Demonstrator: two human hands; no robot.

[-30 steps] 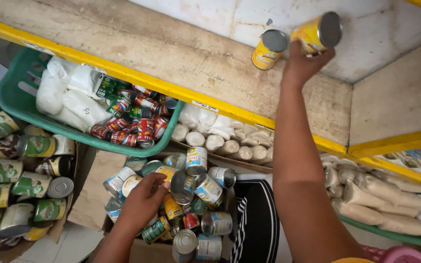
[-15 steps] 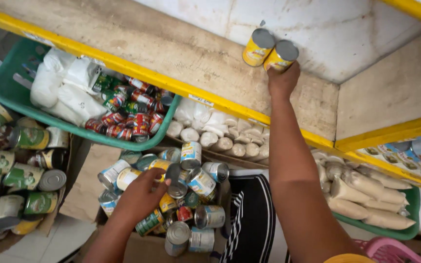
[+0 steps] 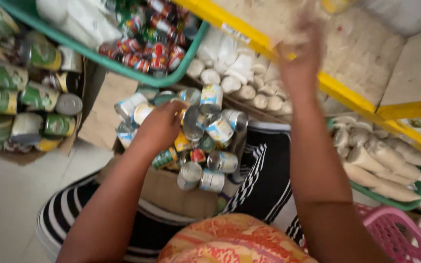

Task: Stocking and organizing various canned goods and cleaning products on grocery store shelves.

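My left hand point(image 3: 159, 127) reaches down into a cardboard box point(image 3: 166, 187) full of small tins point(image 3: 219, 127) with blue, white and green labels. Its fingers curl over a tin at the top of the pile; whether they grip it is unclear. My right hand point(image 3: 300, 63) is raised in front of the yellow shelf edge point(image 3: 349, 92). It is blurred, its fingers are apart and nothing shows in it. A yellow can point(image 3: 334, 5) is just visible on the upper shelf above it.
A green basket point(image 3: 123, 65) of red packets and white bags hangs at upper left. A box of green-labelled cans point(image 3: 6, 100) lies at left. White rolls point(image 3: 230, 73) fill the lower shelf. A green tray point(image 3: 383, 197) of pale packets and a pink basket point(image 3: 395, 234) are at right.
My right hand has let go of the yellow cans on the upper shelf and come down empty. The view has tilted down. My left hand stays on the tins in the box.
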